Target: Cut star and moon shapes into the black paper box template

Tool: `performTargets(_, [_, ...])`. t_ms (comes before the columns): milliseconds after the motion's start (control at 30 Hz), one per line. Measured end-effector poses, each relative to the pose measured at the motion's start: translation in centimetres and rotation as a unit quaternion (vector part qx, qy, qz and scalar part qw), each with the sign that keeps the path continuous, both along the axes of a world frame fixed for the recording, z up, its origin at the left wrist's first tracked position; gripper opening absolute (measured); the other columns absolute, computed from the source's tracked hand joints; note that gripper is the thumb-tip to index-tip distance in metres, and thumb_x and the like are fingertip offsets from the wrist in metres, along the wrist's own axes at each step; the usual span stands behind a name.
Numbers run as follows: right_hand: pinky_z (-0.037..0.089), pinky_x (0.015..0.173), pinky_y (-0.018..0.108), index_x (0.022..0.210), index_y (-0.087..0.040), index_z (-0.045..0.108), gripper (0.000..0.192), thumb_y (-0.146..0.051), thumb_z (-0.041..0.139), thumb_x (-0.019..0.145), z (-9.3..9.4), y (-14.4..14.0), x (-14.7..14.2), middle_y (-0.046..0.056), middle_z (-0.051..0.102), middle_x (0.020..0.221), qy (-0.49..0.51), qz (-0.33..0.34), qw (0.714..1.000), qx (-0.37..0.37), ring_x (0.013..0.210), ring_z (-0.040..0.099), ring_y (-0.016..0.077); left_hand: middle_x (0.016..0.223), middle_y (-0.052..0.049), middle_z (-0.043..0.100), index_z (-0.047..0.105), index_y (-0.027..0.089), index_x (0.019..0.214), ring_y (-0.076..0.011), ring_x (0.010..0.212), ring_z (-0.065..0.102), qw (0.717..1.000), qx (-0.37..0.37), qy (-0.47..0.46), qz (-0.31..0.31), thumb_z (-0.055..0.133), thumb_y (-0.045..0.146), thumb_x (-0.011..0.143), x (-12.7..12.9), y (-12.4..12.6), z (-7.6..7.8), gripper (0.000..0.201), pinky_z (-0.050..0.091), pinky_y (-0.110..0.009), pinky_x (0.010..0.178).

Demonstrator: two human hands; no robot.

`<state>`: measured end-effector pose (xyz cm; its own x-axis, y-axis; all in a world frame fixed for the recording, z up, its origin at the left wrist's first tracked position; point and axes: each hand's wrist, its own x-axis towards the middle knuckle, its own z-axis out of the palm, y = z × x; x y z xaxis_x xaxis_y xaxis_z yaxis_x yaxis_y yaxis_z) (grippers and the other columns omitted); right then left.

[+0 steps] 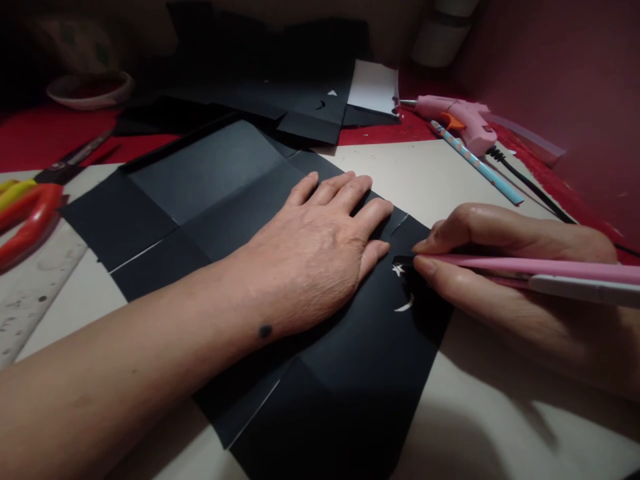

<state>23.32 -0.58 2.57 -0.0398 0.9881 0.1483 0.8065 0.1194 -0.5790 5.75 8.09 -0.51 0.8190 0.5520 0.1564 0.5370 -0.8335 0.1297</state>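
Observation:
A creased sheet of black card (370, 360) with slits along its folds lies on a pale board. My left hand (325, 240) presses flat on it, fingers spread. At the right, my right hand (500, 267) grips a pink craft knife (555, 267) between thumb and fingers. The knife's dark tip touches the card at a small white star shape (398, 270). Just below the star, a white crescent shape (405, 305) shows in the card. My right hand's shadow falls beside it.
Behind lie more black card (240, 80) and a white piece (374, 87). A pink glue gun (457, 117) with a cord and a light-blue patterned pencil (477, 163) are at the back right. Scissors (35, 207) and a ruler (40, 287) lie left; a round dish (90, 90) stands behind.

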Motion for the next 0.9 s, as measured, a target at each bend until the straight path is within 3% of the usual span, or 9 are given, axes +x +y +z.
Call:
performTargets(367, [0.039,0.049,0.025,0.068,-0.024,0.060,0.017,-0.017,0.057,0.083,0.27,-0.21,-0.17,-0.003,0.067,0.065,-0.015,-0.022,1.000,0.004,0.056,0.056,0.0106,0.154,-0.016,0.047,0.055,0.017,0.139,-0.0340,0.147,0.038,1.000,0.001,-0.005,-0.001,0.044,0.036,0.106,-0.05,0.03,-0.12,0.040,0.026,-0.058,0.120])
performTargets(667, [0.040,0.044,0.023,0.070,-0.024,0.060,0.014,-0.018,0.057,0.082,0.49,0.16,0.52,-0.004,0.064,0.061,-0.029,0.025,0.999,-0.011,0.052,0.054,0.0105,0.155,-0.015,0.046,0.055,0.018,0.140,-0.0335,0.147,0.037,1.000,-0.003,-0.002,0.000,0.045,0.036,0.105,-0.06,0.07,-0.03,0.040,0.026,-0.058,0.120])
performTargets(900, [0.040,0.045,0.024,0.069,-0.025,0.060,0.011,-0.019,0.061,0.078,-0.26,0.06,0.38,-0.004,0.067,0.066,0.001,-0.015,1.000,0.004,0.054,0.056,0.0121,0.154,-0.016,0.046,0.054,0.017,0.140,-0.0342,0.147,0.038,1.000,0.000,-0.005,-0.004,0.044,0.036,0.106,-0.10,0.05,-0.09,0.041,0.026,-0.059,0.120])
